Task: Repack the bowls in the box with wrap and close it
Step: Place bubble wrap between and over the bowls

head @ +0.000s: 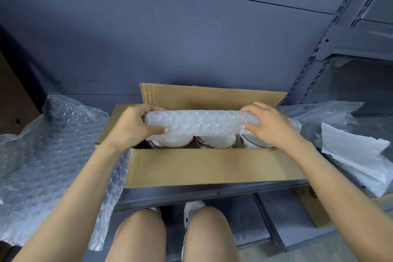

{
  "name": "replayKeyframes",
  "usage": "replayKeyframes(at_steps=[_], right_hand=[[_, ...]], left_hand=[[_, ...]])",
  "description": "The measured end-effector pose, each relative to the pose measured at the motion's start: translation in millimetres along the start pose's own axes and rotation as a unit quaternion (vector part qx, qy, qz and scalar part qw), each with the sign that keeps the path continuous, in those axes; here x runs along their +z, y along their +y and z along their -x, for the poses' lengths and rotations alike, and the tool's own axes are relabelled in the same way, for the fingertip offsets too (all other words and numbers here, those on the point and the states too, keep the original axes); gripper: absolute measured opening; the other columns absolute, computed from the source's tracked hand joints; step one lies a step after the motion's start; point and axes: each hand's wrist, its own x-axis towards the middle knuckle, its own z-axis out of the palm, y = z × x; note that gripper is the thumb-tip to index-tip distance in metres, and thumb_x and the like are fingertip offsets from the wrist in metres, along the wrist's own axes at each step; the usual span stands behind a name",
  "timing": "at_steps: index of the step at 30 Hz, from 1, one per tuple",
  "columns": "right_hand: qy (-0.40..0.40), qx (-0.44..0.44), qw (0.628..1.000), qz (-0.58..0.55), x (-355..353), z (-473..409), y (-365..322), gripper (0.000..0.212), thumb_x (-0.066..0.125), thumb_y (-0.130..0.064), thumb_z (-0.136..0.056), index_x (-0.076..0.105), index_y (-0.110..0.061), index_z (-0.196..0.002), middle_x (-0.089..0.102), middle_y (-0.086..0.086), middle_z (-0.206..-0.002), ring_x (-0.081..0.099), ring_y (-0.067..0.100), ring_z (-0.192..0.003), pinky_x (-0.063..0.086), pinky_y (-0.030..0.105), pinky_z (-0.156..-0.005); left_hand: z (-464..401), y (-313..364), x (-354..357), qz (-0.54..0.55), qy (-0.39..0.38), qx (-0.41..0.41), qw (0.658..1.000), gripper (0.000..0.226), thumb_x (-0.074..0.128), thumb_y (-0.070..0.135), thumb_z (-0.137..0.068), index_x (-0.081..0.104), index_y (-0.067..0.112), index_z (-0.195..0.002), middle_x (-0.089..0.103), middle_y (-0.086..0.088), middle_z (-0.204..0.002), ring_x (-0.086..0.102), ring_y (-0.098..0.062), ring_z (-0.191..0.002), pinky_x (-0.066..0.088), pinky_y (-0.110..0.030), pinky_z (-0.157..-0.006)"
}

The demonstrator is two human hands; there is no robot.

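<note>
Pinching the wrap (202,122) with left hand (136,125) and right hand (270,127) fingers, we risk it bunching, exposing bowls (214,143) beneath.

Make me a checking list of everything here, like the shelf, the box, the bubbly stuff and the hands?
Surface: dark grey metal shelf, holding the box.
Job's things: open brown cardboard box; white patterned bowls inside; folded clear bubble wrap pad held over them.
Clutter: loose bubble wrap sheet left; crumpled clear plastic right.
Grippers: left hand and right hand grip the pad's ends.
Cables: nothing seen.
Surroundings: grey slotted shelving upright.
</note>
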Motion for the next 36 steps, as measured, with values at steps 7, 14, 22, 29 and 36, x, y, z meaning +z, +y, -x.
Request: replayKeyframes(at_steps=[7, 14, 22, 29, 36], right_hand=[[0.001, -0.047, 0.997, -0.056, -8.0, -37.5, -13.2, 0.058, 0.073, -0.042, -0.079, 0.05, -0.032, -0.131, 0.053, -0.014, -0.128, 0.046, 0.008, -0.12, 0.039, 0.028, -0.099], [-0.005, -0.153, 0.981, -0.12, 19.9, -73.4, -75.6, 0.043, 0.072, -0.038, -0.081, 0.058, -0.028, -0.121, 0.061, -0.015, -0.116, 0.054, 0.009, -0.105, 0.045, 0.028, -0.088], [-0.008, -0.149, 0.986, -0.07, 53.4, -110.8, -86.9, 0.028, 0.065, -0.022, -0.083, 0.063, -0.02, -0.111, 0.066, -0.001, -0.105, 0.059, 0.024, -0.094, 0.05, 0.043, -0.078], [-0.019, -0.152, 0.988, -0.025, 57.2, -134.0, -81.3, 0.028, 0.063, -0.02, -0.087, 0.062, -0.018, -0.115, 0.064, 0.002, -0.115, 0.058, 0.024, -0.1, 0.05, 0.042, -0.081], [-0.026, -0.166, 0.983, -0.072, 69.1, -143.4, -76.4, 0.024, 0.067, -0.014, -0.084, 0.065, -0.011, -0.108, 0.06, 0.004, -0.108, 0.057, 0.022, -0.095, 0.048, 0.039, -0.081]], left_hand=[[-31.0, 12.6, 11.0, 0.016, 0.041, 0.006, 0.999, 0.033, 0.085, 0.023, -0.066, 0.067, 0.027, -0.093, 0.07, -0.008, -0.092, 0.061, -0.034, -0.088, 0.053, -0.042, -0.081], [-43.8, 23.5, 22.7, 0.008, 0.048, 0.052, 0.997, 0.034, 0.084, 0.014, -0.067, 0.061, 0.033, -0.083, 0.066, 0.017, -0.083, 0.061, -0.008, -0.078, 0.045, -0.01, -0.065], [-53.8, -10.4, 12.8, -0.027, 0.051, 0.038, 0.998, 0.056, 0.086, 0.02, -0.065, 0.061, 0.024, -0.115, 0.062, 0.015, -0.097, 0.059, -0.001, -0.089, 0.045, -0.01, -0.078], [-54.1, -36.5, 27.4, -0.114, 0.012, -0.027, 0.993, 0.051, 0.07, 0.014, -0.082, 0.052, 0.011, -0.13, 0.061, -0.007, -0.124, 0.056, -0.024, -0.114, 0.041, -0.023, -0.087], [-55.3, -46.7, 50.4, -0.201, -0.005, -0.102, 0.974, 0.038, 0.055, 0.004, -0.088, 0.052, 0.005, -0.126, 0.053, -0.017, -0.125, 0.056, -0.031, -0.108, 0.039, -0.026, -0.079]])
